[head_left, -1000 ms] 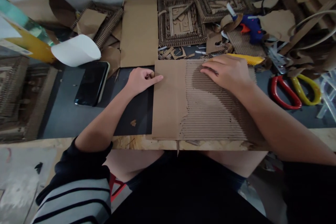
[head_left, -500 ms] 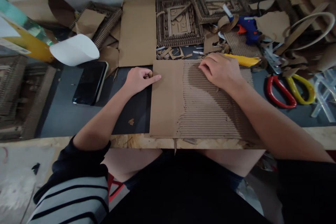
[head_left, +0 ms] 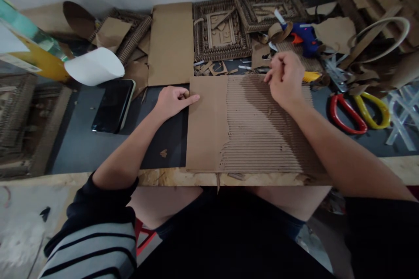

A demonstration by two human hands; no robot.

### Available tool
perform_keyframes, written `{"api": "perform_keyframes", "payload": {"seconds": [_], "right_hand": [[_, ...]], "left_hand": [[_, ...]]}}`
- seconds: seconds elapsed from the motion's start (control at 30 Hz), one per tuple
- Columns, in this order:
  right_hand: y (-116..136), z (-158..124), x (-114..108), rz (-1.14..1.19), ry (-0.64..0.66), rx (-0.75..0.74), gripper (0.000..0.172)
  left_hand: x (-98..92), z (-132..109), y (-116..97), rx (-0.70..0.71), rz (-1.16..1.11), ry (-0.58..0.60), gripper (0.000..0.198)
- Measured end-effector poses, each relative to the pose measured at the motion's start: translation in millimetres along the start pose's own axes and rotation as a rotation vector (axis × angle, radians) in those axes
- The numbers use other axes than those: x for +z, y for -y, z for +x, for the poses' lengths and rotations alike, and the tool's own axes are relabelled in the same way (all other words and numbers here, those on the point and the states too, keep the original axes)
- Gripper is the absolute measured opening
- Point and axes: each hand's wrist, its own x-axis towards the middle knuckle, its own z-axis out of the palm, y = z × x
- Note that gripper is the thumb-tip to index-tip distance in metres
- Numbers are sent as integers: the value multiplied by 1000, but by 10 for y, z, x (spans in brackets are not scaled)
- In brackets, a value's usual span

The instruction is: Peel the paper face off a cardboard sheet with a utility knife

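Note:
A cardboard sheet (head_left: 207,126) lies near the table's front edge. Its left strip still has the smooth paper face, while the rest shows bare corrugated ridges beyond a ragged tear line. My left hand (head_left: 170,102) is at the sheet's left edge, thumb laid on top and the other fingers curled, holding it. Above the sheet's far right part, my right hand (head_left: 286,79) is raised with its fingers drawn together; anything between the fingertips is too small to make out. A yellow-handled tool (head_left: 311,76) lies partly hidden behind that hand.
Scissors (head_left: 347,114) with red and yellow handles lie at right, near clear sticks (head_left: 403,117) and a blue glue gun (head_left: 307,40). Cardboard frames (head_left: 244,39) and scraps fill the back. A phone (head_left: 113,107) and a white paper roll (head_left: 94,67) are at left.
My right hand has lifted off the ridged surface and moved slightly right, its fingers now drawn together. My left hand stays at the sheet's edge.

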Motion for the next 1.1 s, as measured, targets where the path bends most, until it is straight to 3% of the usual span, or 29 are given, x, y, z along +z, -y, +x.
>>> {"api": "perform_keyframes", "payload": {"seconds": [0.1,0.23,0.3,0.37,0.47,0.53,0.63,0.83,1.1], "right_hand": [[-55,30,-41,53,-125,86,38],[-63,63,-240,-228,-107,-58,24],[-76,78,-371,-399,-42,-17,24],[-136,110,-500,-490,77,28,34],[-317,197,-649,-404,378,-83,37],[-445,251,-701,-349,443,-144,30],[-549,263,-726,-358,397,-152,23],[-478,27,-633,-402,137,-57,39],[-363,-55,-424,-304,-80,-58,37]], "left_hand": [[15,0,31,14,-61,-24,50],[51,0,44,-34,-272,-17,36],[75,-7,22,-85,-343,-14,29],[101,-25,-20,-114,-311,-88,27],[131,-74,-95,-141,-110,-229,39],[143,-112,-139,-161,17,-250,53],[167,-168,-187,-168,101,-222,59],[313,-230,-221,-91,84,-247,45],[245,-196,-210,-174,-604,-45,29]]}}
